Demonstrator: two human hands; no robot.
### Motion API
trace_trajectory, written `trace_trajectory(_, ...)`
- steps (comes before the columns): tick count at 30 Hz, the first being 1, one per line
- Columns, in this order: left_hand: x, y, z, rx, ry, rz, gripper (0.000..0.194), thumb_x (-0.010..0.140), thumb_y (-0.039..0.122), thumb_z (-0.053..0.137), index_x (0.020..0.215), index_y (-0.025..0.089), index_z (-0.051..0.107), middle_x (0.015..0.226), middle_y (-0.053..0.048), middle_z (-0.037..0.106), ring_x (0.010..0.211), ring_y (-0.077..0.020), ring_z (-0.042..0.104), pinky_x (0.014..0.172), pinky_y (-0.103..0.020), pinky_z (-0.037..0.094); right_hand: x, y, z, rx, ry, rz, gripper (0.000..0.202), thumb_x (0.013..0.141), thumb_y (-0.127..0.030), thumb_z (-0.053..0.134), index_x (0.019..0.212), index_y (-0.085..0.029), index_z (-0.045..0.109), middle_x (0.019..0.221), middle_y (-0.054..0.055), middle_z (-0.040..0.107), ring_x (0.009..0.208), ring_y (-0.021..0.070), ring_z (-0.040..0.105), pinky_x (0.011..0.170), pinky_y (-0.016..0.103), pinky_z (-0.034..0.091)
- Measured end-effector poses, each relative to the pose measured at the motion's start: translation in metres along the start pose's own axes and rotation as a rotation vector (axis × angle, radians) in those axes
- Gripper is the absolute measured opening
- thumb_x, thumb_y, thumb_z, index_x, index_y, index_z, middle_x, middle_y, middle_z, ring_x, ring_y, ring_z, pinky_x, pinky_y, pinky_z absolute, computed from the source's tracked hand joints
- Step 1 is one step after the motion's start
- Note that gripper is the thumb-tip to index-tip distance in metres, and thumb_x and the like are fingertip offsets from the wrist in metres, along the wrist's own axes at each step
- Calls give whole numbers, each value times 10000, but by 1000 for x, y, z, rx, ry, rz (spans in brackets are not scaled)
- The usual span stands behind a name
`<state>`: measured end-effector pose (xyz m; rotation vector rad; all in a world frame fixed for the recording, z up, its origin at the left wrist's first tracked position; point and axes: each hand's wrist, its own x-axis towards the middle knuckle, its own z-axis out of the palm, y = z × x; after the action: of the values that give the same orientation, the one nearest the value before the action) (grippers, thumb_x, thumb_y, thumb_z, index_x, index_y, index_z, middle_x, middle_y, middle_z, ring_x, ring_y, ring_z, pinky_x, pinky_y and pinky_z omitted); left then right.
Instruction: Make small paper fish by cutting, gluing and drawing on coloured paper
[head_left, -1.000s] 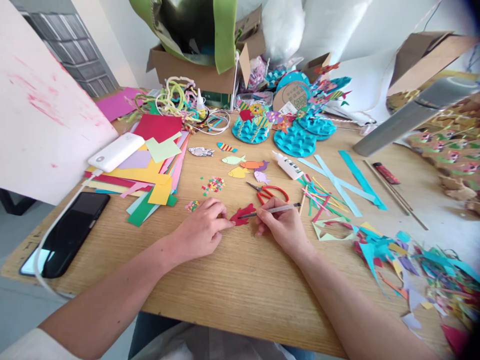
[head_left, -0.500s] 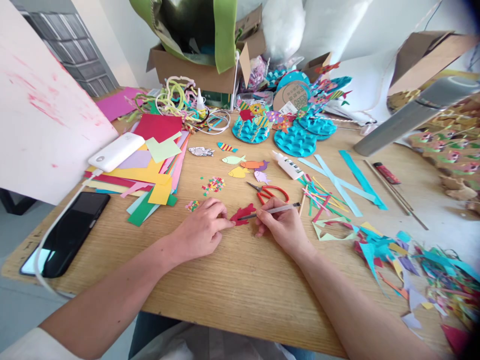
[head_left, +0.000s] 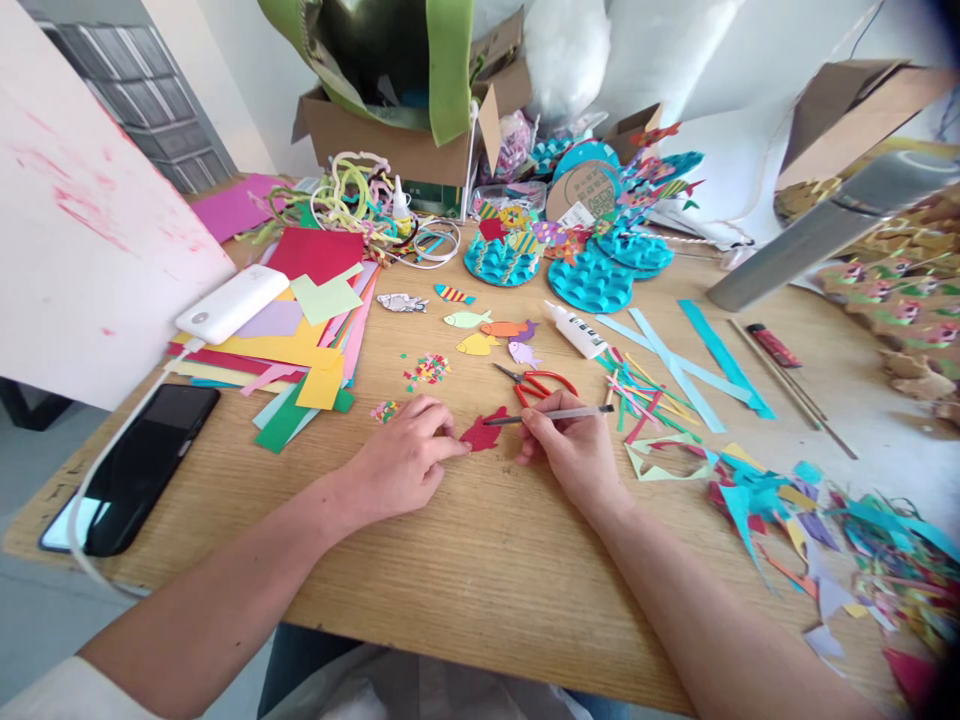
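A red paper fish (head_left: 485,430) lies flat on the wooden table in front of me. The fingertips of my left hand (head_left: 409,455) press on its left end, holding it against the table, with the other fingers curled. In my right hand (head_left: 566,440) a slim grey pen (head_left: 551,414) is gripped, its tip at the upper right part of the red fish. Red-handled scissors (head_left: 544,385) lie just beyond my right hand. Past the hands are several cut paper fish, among them a yellow fish (head_left: 478,344) and a lilac fish (head_left: 523,354).
A white glue bottle (head_left: 577,332) lies by thin paper strips (head_left: 645,390). Paper scraps (head_left: 810,530) spread at right, near a grey flask (head_left: 817,240). At left are coloured paper sheets (head_left: 319,255), a power bank (head_left: 232,300) and a phone (head_left: 131,470). Small confetti (head_left: 429,372) lies beyond my left hand.
My right hand has shifted the pen slightly to the right and up, so its tip sits further from my left fingers. The left hand and the fish stay put.
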<state>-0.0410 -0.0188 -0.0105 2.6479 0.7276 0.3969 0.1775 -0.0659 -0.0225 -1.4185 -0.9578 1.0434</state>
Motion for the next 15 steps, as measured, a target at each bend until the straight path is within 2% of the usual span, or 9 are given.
trace_trajectory(15, -1, 0, 1, -4, 9, 8, 457, 742, -39, 512, 1078, 173, 737, 985, -78, 596, 1050, -228, 497, 944, -397, 471, 0, 0, 0, 17, -10, 20, 337, 705, -446, 772, 691, -207, 535, 544, -26, 619, 387, 125, 576, 379, 243, 516)
